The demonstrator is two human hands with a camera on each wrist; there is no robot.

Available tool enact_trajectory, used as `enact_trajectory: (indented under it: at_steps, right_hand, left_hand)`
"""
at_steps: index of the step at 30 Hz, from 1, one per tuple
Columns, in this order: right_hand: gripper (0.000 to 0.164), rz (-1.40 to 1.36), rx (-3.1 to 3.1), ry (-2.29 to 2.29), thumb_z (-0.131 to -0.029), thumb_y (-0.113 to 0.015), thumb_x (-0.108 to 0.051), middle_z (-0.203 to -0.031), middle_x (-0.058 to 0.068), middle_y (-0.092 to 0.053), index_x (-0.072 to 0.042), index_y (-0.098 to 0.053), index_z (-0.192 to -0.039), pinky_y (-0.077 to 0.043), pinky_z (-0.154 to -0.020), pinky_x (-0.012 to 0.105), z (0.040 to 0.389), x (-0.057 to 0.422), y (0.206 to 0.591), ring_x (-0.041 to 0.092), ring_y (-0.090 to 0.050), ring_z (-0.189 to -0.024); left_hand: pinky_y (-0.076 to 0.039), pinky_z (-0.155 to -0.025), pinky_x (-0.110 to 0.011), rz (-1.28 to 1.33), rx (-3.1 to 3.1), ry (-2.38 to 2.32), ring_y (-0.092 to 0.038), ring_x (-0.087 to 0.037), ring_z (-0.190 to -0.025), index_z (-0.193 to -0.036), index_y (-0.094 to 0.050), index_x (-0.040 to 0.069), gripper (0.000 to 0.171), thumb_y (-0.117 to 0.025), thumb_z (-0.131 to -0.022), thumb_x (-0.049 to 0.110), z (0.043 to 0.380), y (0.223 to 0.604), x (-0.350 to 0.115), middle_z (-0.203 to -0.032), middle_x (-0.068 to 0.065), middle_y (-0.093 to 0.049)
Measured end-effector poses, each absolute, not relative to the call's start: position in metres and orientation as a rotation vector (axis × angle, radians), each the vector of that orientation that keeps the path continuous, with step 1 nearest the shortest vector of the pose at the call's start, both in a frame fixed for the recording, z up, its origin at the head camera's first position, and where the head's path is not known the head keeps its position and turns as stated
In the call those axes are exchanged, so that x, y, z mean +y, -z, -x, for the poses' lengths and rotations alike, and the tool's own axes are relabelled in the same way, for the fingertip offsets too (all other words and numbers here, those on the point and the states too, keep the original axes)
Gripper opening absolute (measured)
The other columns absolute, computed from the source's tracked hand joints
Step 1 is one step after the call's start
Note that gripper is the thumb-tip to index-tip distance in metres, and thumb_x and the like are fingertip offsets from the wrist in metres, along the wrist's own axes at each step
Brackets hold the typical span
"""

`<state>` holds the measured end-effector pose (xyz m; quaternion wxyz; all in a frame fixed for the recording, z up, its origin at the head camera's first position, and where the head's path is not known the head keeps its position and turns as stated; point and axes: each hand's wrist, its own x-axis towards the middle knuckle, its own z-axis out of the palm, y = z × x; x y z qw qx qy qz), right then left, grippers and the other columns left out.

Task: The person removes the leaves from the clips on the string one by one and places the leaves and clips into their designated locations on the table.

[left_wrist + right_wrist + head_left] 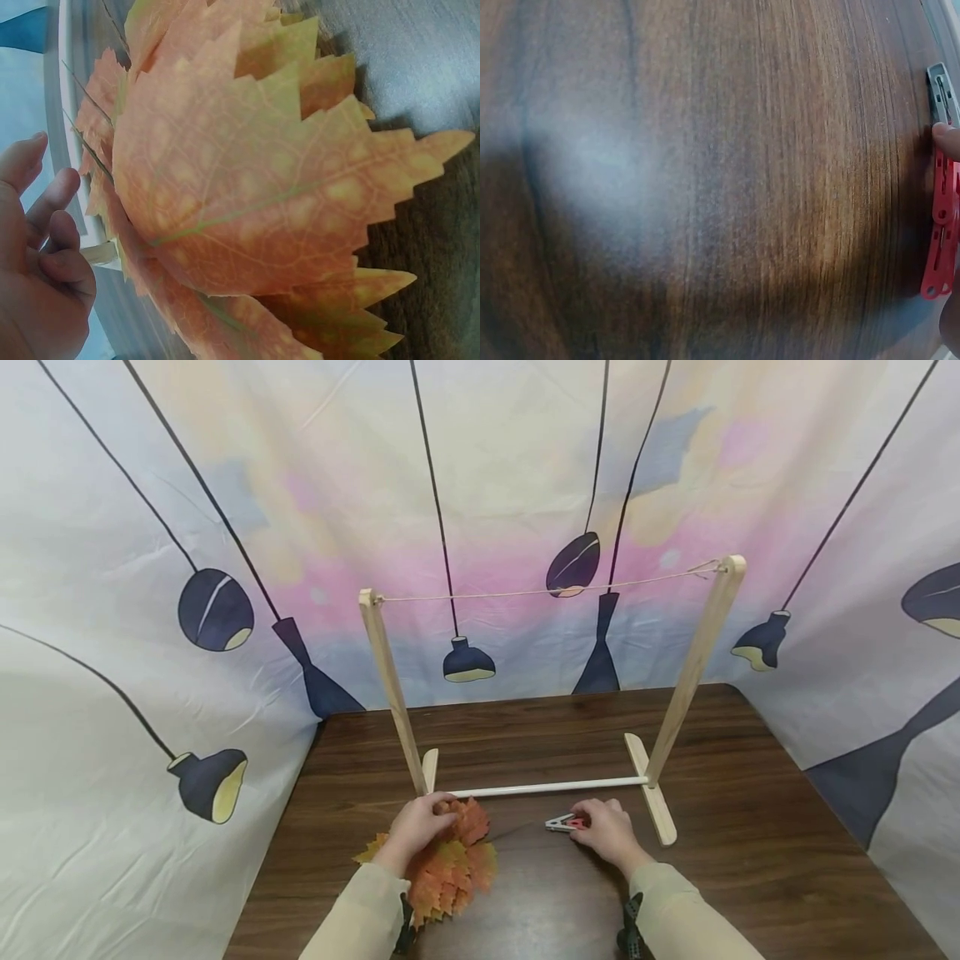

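A bunch of orange and yellow artificial maple leaves (444,878) lies on the table at the left. My left hand (414,831) is over its upper edge. In the left wrist view, the left fingers (64,262) are loosely bent beside the thin stems, with a gap between them and the leaves. My right hand (609,833) holds clothespins near the table to the right. A grey clothespin (558,823) points left out of the grip. Red clothespins (943,187) line up with it in the right wrist view, the thumb lying across them.
Behind the hands stands a wooden frame with a left post (393,693), a right post (693,677), a string (510,594) between their tops and a white bottom bar (551,787). The brown table (525,735) meets a printed cloth backdrop (510,468).
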<state>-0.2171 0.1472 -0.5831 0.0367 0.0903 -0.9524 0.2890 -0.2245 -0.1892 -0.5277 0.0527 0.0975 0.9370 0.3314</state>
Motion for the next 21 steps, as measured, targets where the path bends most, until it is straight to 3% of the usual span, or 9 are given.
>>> enact_trajectory:
  at_steps: [21]
  right_hand:
    - [0.03, -0.286, -2.903, -0.845, -0.069, -0.083, -0.027, -0.092, -0.004, -0.065, -0.016, -0.07, -0.093, -0.035, -0.071, 0.04, 0.2161, 0.1482, 0.5787, 0.019, -0.045, -0.082]
  left_hand:
    - [-0.042, -0.059, -0.033, -0.273, 2.872, -1.028, -0.05, -0.013, -0.061, -0.114, -0.066, 0.011, 0.029, -0.067, -0.086, 0.019, 0.2218, 0.5238, -0.1901, -0.077, 0.001, -0.061]
